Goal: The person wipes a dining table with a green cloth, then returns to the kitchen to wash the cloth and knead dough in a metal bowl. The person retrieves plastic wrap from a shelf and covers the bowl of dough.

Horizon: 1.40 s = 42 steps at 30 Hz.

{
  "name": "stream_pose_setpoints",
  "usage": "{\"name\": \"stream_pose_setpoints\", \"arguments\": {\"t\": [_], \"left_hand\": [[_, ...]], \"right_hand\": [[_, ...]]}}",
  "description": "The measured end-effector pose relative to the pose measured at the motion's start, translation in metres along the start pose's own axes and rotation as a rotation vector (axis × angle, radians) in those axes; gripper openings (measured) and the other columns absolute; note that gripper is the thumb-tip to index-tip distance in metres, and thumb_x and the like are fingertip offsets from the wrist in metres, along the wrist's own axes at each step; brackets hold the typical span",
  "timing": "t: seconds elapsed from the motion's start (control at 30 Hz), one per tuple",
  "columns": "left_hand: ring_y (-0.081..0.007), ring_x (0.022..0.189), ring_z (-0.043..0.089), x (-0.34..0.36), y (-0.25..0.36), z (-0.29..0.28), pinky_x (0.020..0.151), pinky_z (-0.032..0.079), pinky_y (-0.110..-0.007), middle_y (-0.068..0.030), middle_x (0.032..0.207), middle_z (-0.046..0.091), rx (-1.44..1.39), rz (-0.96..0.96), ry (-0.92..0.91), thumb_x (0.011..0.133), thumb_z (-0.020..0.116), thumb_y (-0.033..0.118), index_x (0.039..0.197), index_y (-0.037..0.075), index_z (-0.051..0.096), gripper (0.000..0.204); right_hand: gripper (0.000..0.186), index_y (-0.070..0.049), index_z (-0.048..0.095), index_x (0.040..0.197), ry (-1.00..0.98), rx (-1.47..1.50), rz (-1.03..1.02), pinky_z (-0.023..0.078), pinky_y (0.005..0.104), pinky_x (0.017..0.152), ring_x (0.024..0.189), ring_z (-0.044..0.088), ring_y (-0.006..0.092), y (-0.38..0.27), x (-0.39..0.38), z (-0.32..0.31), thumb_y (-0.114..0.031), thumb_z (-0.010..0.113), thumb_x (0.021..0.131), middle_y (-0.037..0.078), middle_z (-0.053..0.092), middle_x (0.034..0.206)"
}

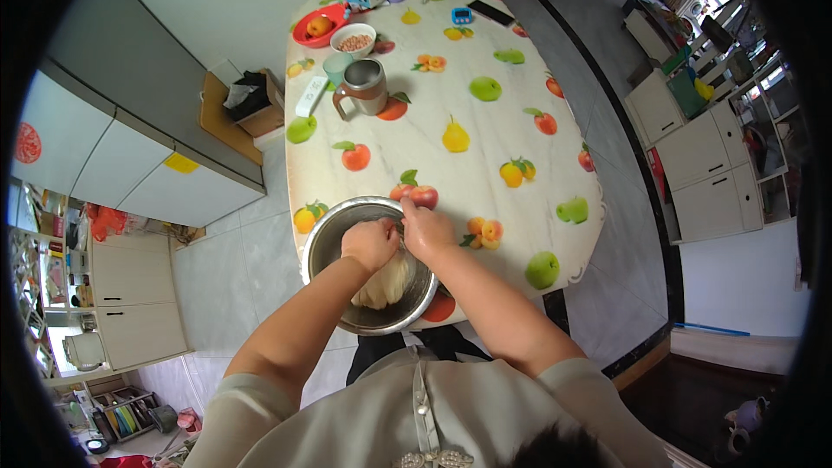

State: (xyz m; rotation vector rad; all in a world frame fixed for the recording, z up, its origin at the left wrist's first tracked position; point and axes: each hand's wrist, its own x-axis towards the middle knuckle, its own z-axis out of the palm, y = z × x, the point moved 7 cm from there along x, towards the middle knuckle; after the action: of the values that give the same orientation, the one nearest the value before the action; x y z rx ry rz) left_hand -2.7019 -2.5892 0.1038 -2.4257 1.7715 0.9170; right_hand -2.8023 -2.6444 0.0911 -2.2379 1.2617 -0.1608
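Observation:
A round metal bowl (316, 247) rests at the table's near left edge, just in front of my body. Pale, soft dough (384, 286) lies in it, stretched from the near side up toward my hands. My left hand (371, 243) is inside the bowl, its fingers curled closed at the upper end of the dough; the fingertips are hidden. Close beside it, my right hand (428, 230) is closed over the bowl's far right rim, with its fingers bent inward. The grip's underside does not show.
On the fruit-patterned table (485, 147) stand a brown-handled metal mug (364, 91), a pale green cup (338, 66), a white bowl of nuts or beans (354, 40) and a red fruit basin (308, 33). A white power strip (311, 96) lies left; a phone (490, 13) lies far right.

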Motion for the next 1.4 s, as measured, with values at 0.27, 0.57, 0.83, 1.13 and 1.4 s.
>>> {"name": "stream_pose_setpoints", "arguments": {"t": [0.27,0.57,0.83,1.13,1.4], "left_hand": [[-0.0287,0.104,0.059,-0.067,0.006,0.019,0.094,0.041,-0.046,-0.0031,0.100,0.067,0.181,0.390,-0.099,0.091,0.045,0.040,0.104,0.016,0.069,0.036],[-0.0252,0.087,0.057,-0.065,0.014,0.038,0.075,0.043,-0.042,-0.0036,0.093,0.063,0.162,0.405,0.310,0.083,0.055,0.031,0.089,0.016,0.067,0.021],[-0.0280,0.092,0.058,0.000,0.012,0.043,0.079,0.043,-0.043,-0.0064,0.090,0.065,0.058,0.243,0.215,0.081,0.053,0.031,0.084,0.011,0.067,0.024],[-0.0325,0.091,0.066,0.036,0.010,0.043,0.081,0.050,-0.043,-0.0175,0.095,0.069,0.153,0.135,0.038,0.080,0.052,0.032,0.089,0.007,0.072,0.033],[-0.0362,0.100,0.060,-0.005,-0.011,0.033,0.084,0.048,-0.044,-0.0159,0.104,0.065,0.167,0.176,-0.225,0.087,0.049,0.032,0.104,0.009,0.067,0.034]], "right_hand": [[0.028,-0.010,0.049,0.115,-0.012,-0.006,0.028,0.049,0.0514,0.070,0.080,0.065,0.0379,0.004,0.004,0.003,-0.022,0.053,0.090,0.015,0.066,0.089],[0.020,-0.008,0.048,0.107,-0.061,0.002,-0.026,0.050,0.0506,0.071,0.083,0.064,0.0392,-0.004,0.005,0.005,-0.014,0.047,0.088,0.018,0.065,0.092],[0.033,-0.010,0.050,0.120,-0.036,-0.034,-0.010,0.051,0.0504,0.067,0.077,0.065,0.0377,-0.003,0.001,0.003,-0.020,0.046,0.090,0.015,0.066,0.090],[0.035,-0.007,0.048,0.120,-0.015,-0.118,-0.075,0.053,0.0469,0.063,0.072,0.066,0.0356,-0.007,0.004,0.000,-0.018,0.044,0.087,0.016,0.065,0.086],[0.027,-0.007,0.048,0.108,0.003,-0.130,-0.130,0.053,0.0465,0.065,0.075,0.066,0.0359,-0.018,-0.003,-0.002,-0.010,0.051,0.081,0.017,0.065,0.086]]}}
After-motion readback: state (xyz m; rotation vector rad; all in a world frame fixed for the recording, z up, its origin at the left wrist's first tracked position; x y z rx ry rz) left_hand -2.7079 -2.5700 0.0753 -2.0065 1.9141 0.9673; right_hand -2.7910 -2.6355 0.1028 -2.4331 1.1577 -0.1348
